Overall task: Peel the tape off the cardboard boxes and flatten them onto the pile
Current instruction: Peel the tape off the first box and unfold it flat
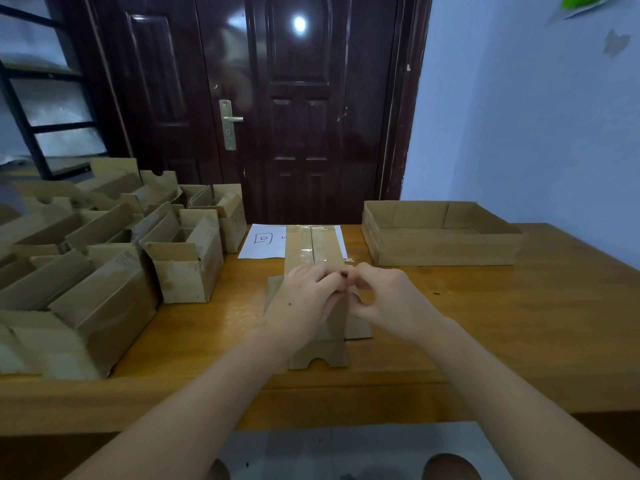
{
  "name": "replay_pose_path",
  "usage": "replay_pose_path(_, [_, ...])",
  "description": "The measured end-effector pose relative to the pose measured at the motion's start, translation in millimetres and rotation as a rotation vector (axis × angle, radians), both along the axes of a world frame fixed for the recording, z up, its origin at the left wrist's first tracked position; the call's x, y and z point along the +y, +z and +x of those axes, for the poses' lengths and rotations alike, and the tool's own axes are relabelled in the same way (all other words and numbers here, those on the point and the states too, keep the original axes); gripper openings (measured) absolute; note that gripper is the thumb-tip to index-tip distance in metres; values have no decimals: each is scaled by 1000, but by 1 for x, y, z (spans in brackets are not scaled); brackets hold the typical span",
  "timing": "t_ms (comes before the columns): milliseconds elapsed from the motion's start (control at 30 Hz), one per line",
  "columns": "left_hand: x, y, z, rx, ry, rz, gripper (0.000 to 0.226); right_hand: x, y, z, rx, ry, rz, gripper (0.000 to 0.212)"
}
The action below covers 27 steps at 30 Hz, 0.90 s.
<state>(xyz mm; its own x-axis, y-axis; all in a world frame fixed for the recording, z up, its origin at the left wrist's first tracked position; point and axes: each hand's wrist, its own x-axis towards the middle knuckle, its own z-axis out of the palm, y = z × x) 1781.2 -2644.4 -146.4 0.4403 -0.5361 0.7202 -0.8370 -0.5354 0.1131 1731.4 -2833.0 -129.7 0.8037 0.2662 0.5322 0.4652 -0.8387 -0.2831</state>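
Note:
A long narrow cardboard box [313, 247] lies in the middle of the wooden table [519, 323], with clear tape [310, 252] along its top seam and its near flaps spread open. My left hand [304, 299] rests curled on the box's near end. My right hand [384, 296] meets it fingertip to fingertip at the seam, fingers curled and pinching at the tape's end; what is held between them is too small to make out. Several open small cardboard boxes [187, 268] crowd the table's left side.
A white sheet of paper [263, 242] with a drawn mark lies under the box's far end. A wide shallow cardboard tray [440, 251] stands at the back right. A dark door is behind the table, and a metal rack is at far left.

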Motion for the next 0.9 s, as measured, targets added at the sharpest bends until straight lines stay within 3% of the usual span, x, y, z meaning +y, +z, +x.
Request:
replay_pose_path(133, [2, -1, 4, -15, -16, 14, 2, -3, -4, 1, 96, -24, 33, 39])
replay_pose_path(500, [0, 6, -3, 27, 21, 15, 4, -1, -4, 4, 44, -70, 89, 26])
replay_pose_path(733, [-2, 17, -6, 278, 141, -15, 5, 2, 2, 2, 57, -61, 125, 27])
replay_pose_path(900, [-3, 27, -6, 304, 183, -26, 9, 3, 6, 4, 59, -32, 181, 30])
